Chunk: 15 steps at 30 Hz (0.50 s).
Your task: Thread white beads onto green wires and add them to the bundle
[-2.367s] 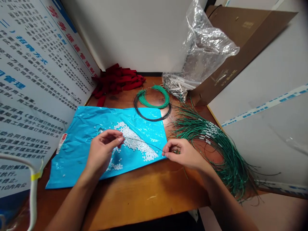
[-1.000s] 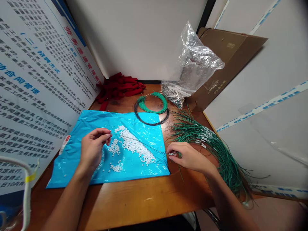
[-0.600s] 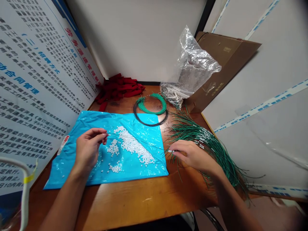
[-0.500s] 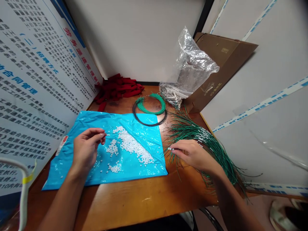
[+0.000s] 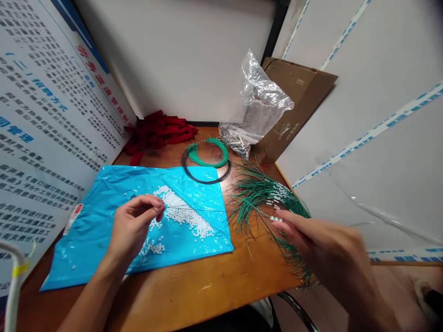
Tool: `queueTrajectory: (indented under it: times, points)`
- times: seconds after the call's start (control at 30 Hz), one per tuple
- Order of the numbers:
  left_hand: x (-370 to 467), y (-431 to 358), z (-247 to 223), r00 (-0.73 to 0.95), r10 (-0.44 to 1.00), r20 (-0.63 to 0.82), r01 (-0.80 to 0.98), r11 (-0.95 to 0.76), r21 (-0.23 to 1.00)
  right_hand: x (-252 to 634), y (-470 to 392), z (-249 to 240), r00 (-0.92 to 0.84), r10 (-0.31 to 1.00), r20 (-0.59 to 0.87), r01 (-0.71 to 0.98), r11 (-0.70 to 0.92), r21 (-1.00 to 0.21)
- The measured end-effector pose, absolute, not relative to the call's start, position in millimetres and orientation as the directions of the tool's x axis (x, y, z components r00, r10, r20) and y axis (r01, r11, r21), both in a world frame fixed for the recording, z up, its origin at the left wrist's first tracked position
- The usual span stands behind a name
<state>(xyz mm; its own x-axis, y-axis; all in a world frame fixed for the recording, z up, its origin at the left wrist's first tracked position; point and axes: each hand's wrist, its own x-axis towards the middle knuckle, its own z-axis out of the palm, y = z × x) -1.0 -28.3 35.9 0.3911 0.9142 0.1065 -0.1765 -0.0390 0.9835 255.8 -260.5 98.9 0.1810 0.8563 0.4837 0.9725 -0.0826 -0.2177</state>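
Over the blue plastic bag (image 5: 97, 226), my left hand (image 5: 133, 223) pinches the end of thin dark wires (image 5: 197, 210) between thumb and fingertips. The wires stretch rightward toward my right hand (image 5: 328, 244), which is closed in a pinch on a few white beads (image 5: 276, 219). Whether the beads are threaded on these wires is too fine to make out. Loose white beads (image 5: 185, 212) lie in a pile on the bag, partly behind my left hand. Behind my right hand spreads a bundle of green wires (image 5: 249, 191) with rows of white beads on them.
Beyond the bag lie a coil of green wire (image 5: 221, 159) and a black wire ring (image 5: 207, 181). Red cloth strips (image 5: 161, 131) are heaped at the back left. A clear plastic bag of small metal pieces (image 5: 238, 138) leans by a brown cardboard box (image 5: 294, 101). Panels enclose the wooden table (image 5: 204, 286).
My right hand has moved right and nearer to me with the beads. My left hand has shifted slightly right and down, still pinching the wires. The camera view has turned a little.
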Motion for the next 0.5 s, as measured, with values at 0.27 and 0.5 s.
queueTrajectory:
  times: [0.27,0.5]
  points:
    - [10.9,-22.6,28.9,0.450,0.885,0.121,0.298,-0.276,0.914,280.0,-265.4,71.5,0.163,0.951,0.264,0.879,-0.018,-0.476]
    - [63.2,-83.1,74.9,0.854,0.383,0.351,0.086,-0.771,0.631,272.1,-265.8,66.1,0.139,0.936,0.323,0.878,0.034,-0.477]
